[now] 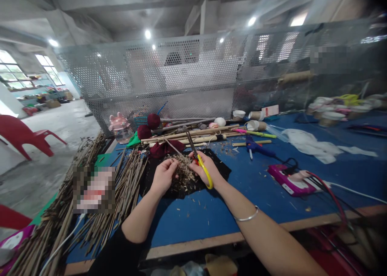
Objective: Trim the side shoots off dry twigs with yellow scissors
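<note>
While my right hand [208, 168] grips a pair of yellow-handled scissors [199, 160], fingers closed through the loops and the blades pointing up and away from me, my left hand [163, 176] pinches a thin twig [173, 147] at its near end, fingers curled shut around it. The twig slants away toward the scissor blades, and the two seem to meet above a heap of dry trimmings [183, 174]; I cannot tell whether the blades are parted. The heap lies on a black cloth [219, 169] spread over the blue table [256, 187], directly between my hands.

To my left, a thick pile of dry stalks [127, 183] runs along the table's edge. Beyond the cloth sit a dark red fabric piece [163, 148], bamboo sticks [193, 134], and two dark red balls [148, 126]. To the right lie a blue glue gun [255, 147], a pink power strip [287, 180] with cables plugged in, and a crumpled white cloth [314, 147]. A perforated metal screen [181, 74] stands behind the table.
</note>
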Demonstrator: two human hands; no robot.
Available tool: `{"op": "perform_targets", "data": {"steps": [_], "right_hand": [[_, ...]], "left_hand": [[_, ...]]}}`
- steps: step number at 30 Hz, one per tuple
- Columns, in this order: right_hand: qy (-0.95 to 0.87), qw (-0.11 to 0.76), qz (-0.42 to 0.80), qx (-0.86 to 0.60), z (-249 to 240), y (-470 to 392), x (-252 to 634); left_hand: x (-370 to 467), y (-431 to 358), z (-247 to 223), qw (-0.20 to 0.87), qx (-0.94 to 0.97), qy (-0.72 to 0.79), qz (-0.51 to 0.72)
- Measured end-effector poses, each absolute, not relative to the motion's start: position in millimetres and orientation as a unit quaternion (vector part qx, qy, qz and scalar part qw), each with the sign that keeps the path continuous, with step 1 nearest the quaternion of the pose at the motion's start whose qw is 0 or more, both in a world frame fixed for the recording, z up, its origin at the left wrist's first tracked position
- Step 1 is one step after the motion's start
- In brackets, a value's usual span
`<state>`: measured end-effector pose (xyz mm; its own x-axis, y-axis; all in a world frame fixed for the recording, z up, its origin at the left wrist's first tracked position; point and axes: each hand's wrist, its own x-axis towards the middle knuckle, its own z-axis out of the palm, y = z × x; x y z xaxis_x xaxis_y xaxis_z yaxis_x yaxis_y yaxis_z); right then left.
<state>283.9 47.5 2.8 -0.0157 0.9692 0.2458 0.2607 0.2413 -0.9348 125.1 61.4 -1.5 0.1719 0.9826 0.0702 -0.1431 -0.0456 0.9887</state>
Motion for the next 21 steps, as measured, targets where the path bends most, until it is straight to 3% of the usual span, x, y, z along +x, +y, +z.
{"op": "perform_targets", "data": {"steps": [4,9,11,15,18,21], "right_hand": [[-0.617,0.491,0.244,-0.566,-5,58,296],[-0.634,0.289,0.106,-0.709,-6,61,309],[-0.629,0.255,0.089,-0.729,-5,59,308],[-0.629,0.380,0.092,-0.672,-1,53,299],[-0.641,0.490,0.219,-0.548,-2,49,287],[-0.632,0.513,0.359,-0.456,-3,44,275]], "left_hand": [[127,58,0,0.551,0.515,0.404,0.518],[123,62,-1,0.568,0.469,0.402,0.544],[122,63,0,0.584,0.444,0.399,0.550],[122,63,3,0.632,0.376,0.393,0.552],[126,60,4,0.668,0.356,0.379,0.532],[132,56,0,0.679,0.383,0.375,0.502]]}}
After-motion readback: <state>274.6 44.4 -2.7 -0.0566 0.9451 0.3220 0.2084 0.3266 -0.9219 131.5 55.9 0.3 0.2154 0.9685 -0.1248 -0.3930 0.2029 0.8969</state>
